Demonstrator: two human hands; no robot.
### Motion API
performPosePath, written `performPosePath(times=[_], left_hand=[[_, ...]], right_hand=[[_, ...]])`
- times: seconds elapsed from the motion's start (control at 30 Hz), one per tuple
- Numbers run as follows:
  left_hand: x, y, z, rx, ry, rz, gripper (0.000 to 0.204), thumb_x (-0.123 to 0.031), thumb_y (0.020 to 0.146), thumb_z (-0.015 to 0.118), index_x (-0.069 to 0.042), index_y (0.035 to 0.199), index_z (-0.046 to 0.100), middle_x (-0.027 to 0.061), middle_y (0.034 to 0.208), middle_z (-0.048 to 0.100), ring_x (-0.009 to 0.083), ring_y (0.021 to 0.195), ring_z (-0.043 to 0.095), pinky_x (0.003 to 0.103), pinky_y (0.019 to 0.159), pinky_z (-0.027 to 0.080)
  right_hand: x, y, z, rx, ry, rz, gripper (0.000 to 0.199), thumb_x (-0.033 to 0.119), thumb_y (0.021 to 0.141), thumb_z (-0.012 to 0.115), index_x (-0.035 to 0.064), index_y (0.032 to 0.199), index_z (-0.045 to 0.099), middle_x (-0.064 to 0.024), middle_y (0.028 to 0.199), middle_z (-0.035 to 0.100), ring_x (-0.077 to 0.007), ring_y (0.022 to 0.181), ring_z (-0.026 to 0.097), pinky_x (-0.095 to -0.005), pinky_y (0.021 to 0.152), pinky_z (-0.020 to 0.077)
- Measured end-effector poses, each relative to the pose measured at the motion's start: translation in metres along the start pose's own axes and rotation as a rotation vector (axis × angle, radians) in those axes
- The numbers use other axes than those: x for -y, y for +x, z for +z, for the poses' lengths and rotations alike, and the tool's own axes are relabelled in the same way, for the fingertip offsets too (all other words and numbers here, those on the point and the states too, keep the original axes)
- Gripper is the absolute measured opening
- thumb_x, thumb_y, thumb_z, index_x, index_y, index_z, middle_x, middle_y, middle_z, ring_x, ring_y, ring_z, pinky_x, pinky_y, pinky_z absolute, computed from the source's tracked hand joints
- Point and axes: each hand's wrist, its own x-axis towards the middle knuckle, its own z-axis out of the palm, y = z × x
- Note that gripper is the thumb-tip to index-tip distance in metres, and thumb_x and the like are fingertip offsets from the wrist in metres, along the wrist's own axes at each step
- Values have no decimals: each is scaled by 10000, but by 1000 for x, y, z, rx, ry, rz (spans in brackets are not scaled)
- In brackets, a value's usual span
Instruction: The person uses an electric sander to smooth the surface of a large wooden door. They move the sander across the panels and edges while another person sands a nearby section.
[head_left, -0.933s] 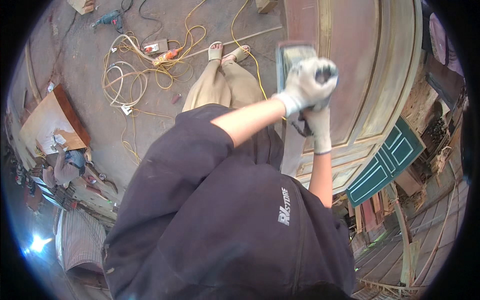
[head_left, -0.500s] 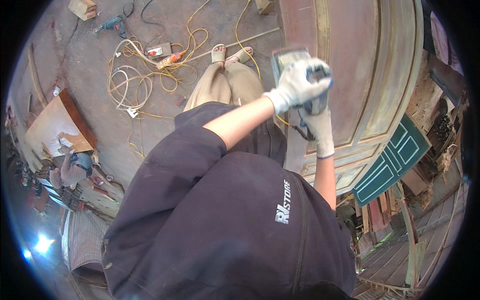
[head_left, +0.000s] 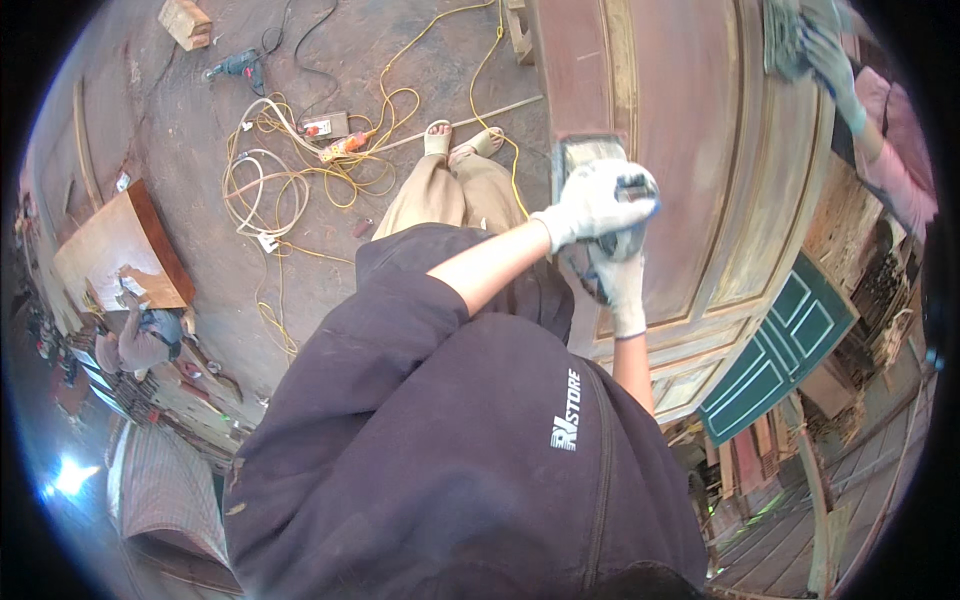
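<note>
Two gloved hands, left hand point(head_left: 598, 203) and right hand point(head_left: 620, 285), clamp a power sander point(head_left: 590, 160) on the wooden door panel point(head_left: 690, 150); near section looks dull and worn, most surface unsanded.

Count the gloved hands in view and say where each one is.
3: left hand and right hand grip the sander on the door panel; a co-worker's gloved hand top right. Others may be hidden.
</note>
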Motion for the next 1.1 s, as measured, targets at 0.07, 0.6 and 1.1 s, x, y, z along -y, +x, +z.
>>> performPosePath(times=[0.07, 0.6, 1.1], left_hand=[[-2, 8, 8, 7, 46, 26, 261, -310, 821, 714, -123, 1003, 725, 81, 974, 735, 246, 943, 700, 355, 878, 534], [-38, 237, -214, -273, -23, 351, 289, -318, 948, 588, -69, 959, 735, 113, 921, 750, 241, 840, 705, 370, 774, 543], [-17, 89, -73, -115, -127, 120, 224, -265, 824, 707, -104, 971, 758, 91, 933, 748, 244, 886, 713, 343, 833, 544]], right_hand=[[-15, -2, 1, -72, 63, 26, 703, 221, 792, 823, -12, 1374, 505, -155, 1229, 676, -251, 1106, 658, -387, 923, 525], [252, 231, -12, -15, 136, -280, 679, 167, 714, 724, 41, 1356, 541, -171, 1038, 718, -232, 749, 710, -375, 640, 585], [118, 83, -10, -152, -52, -75, 478, 177, 804, 761, 9, 1224, 608, -168, 987, 721, -290, 920, 720, -399, 817, 551]])
